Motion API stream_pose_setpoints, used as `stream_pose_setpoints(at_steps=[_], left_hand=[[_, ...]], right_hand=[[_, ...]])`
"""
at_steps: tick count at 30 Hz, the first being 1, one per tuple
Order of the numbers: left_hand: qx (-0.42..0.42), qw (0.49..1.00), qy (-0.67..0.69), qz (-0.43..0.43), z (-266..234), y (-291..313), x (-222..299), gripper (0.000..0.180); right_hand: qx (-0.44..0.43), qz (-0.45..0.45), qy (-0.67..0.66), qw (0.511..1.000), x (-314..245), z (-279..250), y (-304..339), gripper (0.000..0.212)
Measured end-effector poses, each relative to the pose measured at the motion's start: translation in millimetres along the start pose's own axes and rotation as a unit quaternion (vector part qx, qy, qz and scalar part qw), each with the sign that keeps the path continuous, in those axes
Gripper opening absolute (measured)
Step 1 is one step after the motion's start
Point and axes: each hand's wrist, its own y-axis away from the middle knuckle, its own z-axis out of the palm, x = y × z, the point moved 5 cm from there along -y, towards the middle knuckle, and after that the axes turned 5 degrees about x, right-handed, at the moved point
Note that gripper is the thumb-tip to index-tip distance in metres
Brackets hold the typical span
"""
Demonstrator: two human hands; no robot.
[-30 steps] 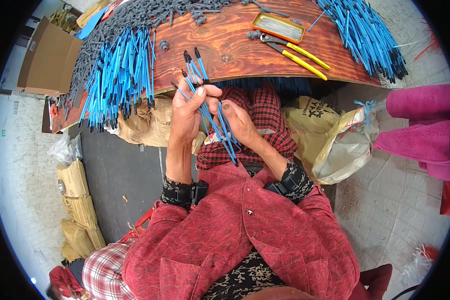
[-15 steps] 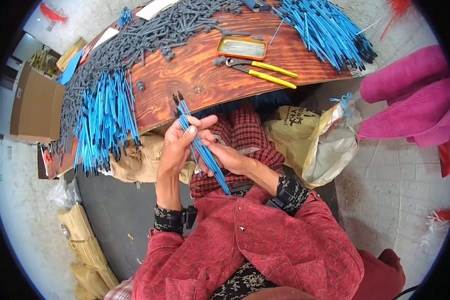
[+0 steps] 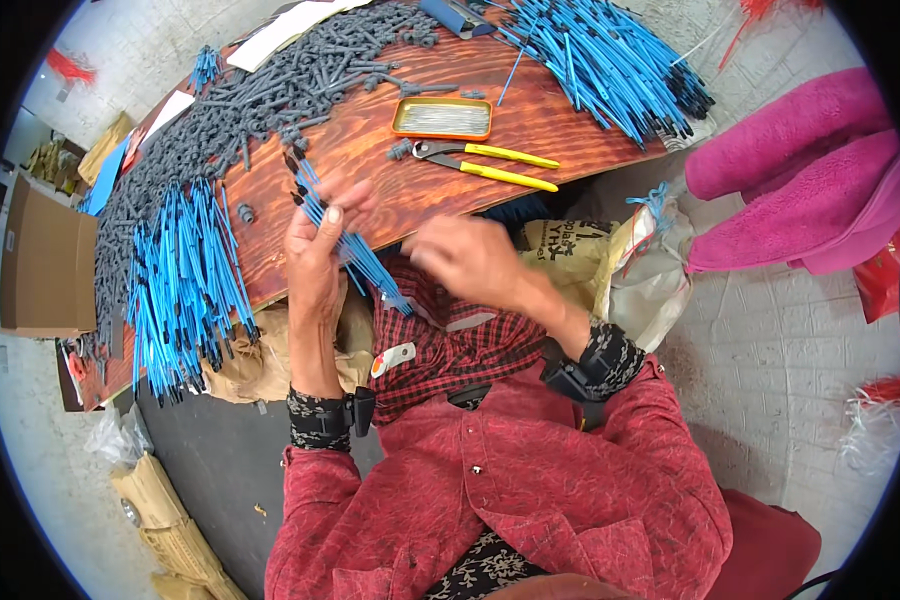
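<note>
A small bundle of thin blue tubes (image 3: 374,268) with black tips is gripped in my left hand (image 3: 317,240). Thumb and fingers close around it near the tips, which point up and away over the table edge. The bundle's lower ends slant down toward my lap. My right hand (image 3: 470,262) is off to the right of the bundle, apart from it and slightly blurred. Its fingers are curled in, and whatever may be between them cannot be made out.
The wooden table (image 3: 360,150) carries a heap of grey plastic pieces (image 3: 270,85), blue tube piles on the left (image 3: 185,290) and right (image 3: 600,70), a tin of thin metal pins (image 3: 441,118) and yellow-handled pliers (image 3: 500,165). Sacks (image 3: 640,270) stand right, a cardboard box (image 3: 45,255) left.
My right hand has let go of the bundle's lower part and moved right, away from it. My left hand still holds the tubes. The whole view has shifted slightly.
</note>
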Motion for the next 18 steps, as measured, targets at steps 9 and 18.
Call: stream_pose_setpoints(at_steps=[9, 18], left_hand=[[-0.035, 0.998, 0.021, -0.04, -15, -20, -12, 0.028], [-0.006, 0.992, 0.082, -0.094, 2, -39, -20, 0.038]], right_hand=[[0.287, 0.043, 0.337, 0.896, 110, -137, -51, 0.016], [0.134, 0.057, 0.561, 0.815, 184, -171, -88, 0.027]])
